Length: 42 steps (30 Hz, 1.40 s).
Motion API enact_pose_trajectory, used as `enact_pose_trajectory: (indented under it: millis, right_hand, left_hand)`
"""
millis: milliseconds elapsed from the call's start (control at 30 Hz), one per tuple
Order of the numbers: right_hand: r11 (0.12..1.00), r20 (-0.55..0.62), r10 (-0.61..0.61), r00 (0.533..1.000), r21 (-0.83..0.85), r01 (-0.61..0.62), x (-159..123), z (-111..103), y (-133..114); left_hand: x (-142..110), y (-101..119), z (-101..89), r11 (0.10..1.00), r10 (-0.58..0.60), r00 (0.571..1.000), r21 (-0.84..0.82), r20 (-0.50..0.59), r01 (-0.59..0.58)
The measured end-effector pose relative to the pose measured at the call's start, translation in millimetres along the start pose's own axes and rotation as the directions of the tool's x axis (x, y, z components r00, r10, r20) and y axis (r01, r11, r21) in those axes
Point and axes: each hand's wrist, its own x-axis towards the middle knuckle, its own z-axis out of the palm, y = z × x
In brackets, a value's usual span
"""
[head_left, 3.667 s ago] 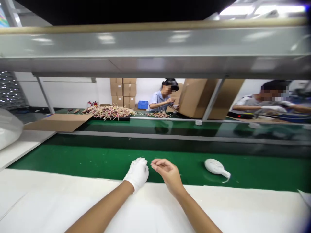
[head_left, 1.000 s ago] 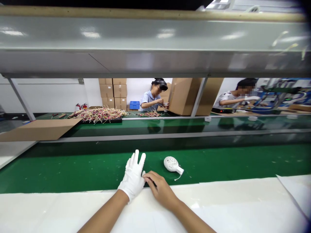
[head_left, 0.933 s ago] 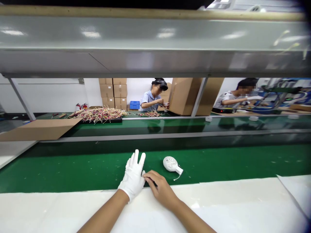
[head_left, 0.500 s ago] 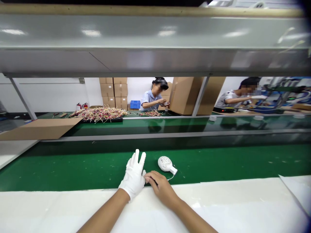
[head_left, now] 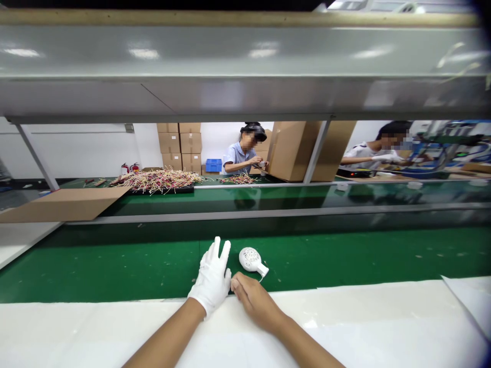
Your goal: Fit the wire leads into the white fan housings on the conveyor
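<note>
White-gloved left hand [head_left: 212, 273] on green conveyor belt [head_left: 115, 266], grip wide, fingers spread, empty; bare right hand [head_left: 253, 299] curled, grip narrow, contents unclear; perforated white device [head_left: 251, 259] just beside glove.

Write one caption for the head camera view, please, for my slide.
White-gloved left hand and bare right hand beside a white perforated plastic device on a green conveyor belt.

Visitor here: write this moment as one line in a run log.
Left: gloved hand, empty, fingers up | Right: bare hand, empty | Nearby: white perforated device on green conveyor belt
</note>
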Motion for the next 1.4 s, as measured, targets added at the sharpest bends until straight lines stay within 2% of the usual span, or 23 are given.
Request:
enact_pose_trajectory:
  millis: [200, 500, 767, 900, 1067, 1200, 1300, 1367, 1400]
  right_hand:
    - [1.0, -0.009, -0.004, 1.0, -0.014, 0.004, 1, 1, -1]
    - [0.993, -0.088, -0.039, 0.995, 0.111, 0.049, -1, 3, 4]
    - [0.997, -0.067, -0.035, 0.997, 0.06, 0.039, -2, 3, 4]
    - [0.999, -0.063, -0.027, 0.998, 0.046, 0.03, -2, 3, 4]
    - [0.997, -0.08, -0.034, 0.996, 0.064, 0.039, -2, 3, 3]
    - [0.994, -0.188, -0.026, 0.982, 0.097, 0.045, -1, 6, 10]
    - [0.989, -0.285, 0.023, 0.958, 0.149, 0.02, 1, 7, 15]
    - [0.979, -0.32, 0.075, 0.944, 0.204, -0.009, 3, 7, 17]
    - [0.974, -0.332, 0.095, 0.939, 0.224, -0.02, 4, 7, 18]
  left_hand:
    - [0, -2, 2.7, 1.0, 0.018, 1.0, -0.022, -0.021, -0.018]
    - [1, -1, -0.1, 0.996, 0.019, 1.0, -0.083, 0.009, -0.018]
    - [1, 2, -1.8, 0.971, 0.062, 0.998, -0.232, 0.013, -0.057]
    - [2, -2, 4.3, 0.969, 0.079, 0.996, -0.236, 0.033, -0.069]
    - [4, -1, 3.4, 0.976, -0.082, 0.995, -0.196, 0.051, 0.091]
    - [8, 2, -2.5, 0.979, -0.187, 0.981, -0.073, 0.05, 0.19]
    - [10, 2, -0.5, 0.954, -0.296, 0.953, -0.078, -0.064, 0.291]
    - [10, 1, 3.4, 0.944, -0.327, 0.933, -0.108, -0.15, 0.313]
    - [10, 0, 5.5, 0.938, -0.338, 0.928, -0.136, -0.158, 0.319]
